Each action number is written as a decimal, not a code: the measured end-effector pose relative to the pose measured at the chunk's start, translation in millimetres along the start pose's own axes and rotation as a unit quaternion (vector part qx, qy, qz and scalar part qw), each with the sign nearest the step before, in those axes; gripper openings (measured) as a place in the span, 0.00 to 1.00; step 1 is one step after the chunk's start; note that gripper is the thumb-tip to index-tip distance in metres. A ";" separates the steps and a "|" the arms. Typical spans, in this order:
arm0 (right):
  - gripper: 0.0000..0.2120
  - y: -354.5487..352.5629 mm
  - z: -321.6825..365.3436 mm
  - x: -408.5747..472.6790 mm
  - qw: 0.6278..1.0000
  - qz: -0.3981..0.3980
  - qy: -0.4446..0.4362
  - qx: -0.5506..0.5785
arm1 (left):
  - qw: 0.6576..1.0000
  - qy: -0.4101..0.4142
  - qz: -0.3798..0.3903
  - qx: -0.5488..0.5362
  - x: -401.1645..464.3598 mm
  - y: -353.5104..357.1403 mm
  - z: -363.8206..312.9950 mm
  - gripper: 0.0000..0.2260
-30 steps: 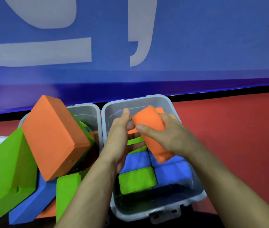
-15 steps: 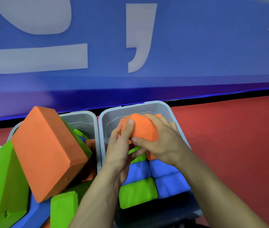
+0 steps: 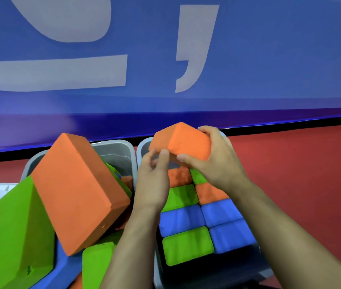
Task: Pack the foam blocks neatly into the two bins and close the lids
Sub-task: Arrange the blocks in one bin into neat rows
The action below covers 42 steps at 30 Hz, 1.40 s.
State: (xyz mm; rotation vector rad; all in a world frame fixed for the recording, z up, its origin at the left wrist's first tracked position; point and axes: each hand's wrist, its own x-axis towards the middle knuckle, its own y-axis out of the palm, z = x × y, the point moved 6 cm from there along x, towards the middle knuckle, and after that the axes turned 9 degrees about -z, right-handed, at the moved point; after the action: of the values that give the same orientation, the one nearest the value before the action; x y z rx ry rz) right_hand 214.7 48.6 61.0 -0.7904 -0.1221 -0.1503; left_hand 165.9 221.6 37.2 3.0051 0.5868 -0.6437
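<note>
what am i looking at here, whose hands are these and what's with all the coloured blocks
No machine here: a person is packing foam blocks, filmed by a wide-angle camera worn on their head, looking forward and down. That is why you see two bare forearms reaching away from you.

The right hand grips an orange block above the far end of the right bin. The left hand has its fingertips at that block's lower edge; whether it really holds it is hard to tell.

Inside that bin, smaller green, orange and blue blocks lie flat in tidy rows. The left bin is a jumble: a big orange block leans tilted over a big green block and others. The bins stand on a red floor by a blue banner.
</note>
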 end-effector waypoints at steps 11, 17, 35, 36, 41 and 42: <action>0.42 54.1 26.7 88.5 0.965 0.156 -0.126 -0.171 | 0.915 -0.003 0.010 0.404 8.4 -22.4 26.4 0.33; 0.43 100.5 20.9 103.4 0.923 0.246 -0.189 -0.228 | 0.906 -0.001 0.020 0.424 7.3 -21.1 25.7 0.31; 0.34 223.5 -104.0 81.1 0.893 0.343 -0.164 -0.242 | 0.906 -0.059 0.017 0.419 13.1 -15.5 33.9 0.31; 0.34 224.1 -106.7 80.0 0.894 0.339 -0.169 -0.242 | 0.905 -0.059 0.018 0.421 13.1 -15.6 33.9 0.31; 0.35 235.1 -122.7 77.1 0.888 0.326 -0.183 -0.269 | 0.905 -0.054 0.020 0.421 10.8 -16.2 35.2 0.31; 0.35 238.1 -125.7 76.4 0.885 0.324 -0.186 -0.277 | 0.904 -0.054 0.020 0.423 10.5 -16.7 36.1 0.32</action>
State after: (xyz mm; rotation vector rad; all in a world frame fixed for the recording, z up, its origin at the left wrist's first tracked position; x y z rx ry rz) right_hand 339.2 117.2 -180.1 -1.3868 -0.1740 0.6366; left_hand 154.6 237.7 1.0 3.6846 0.2684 -1.3540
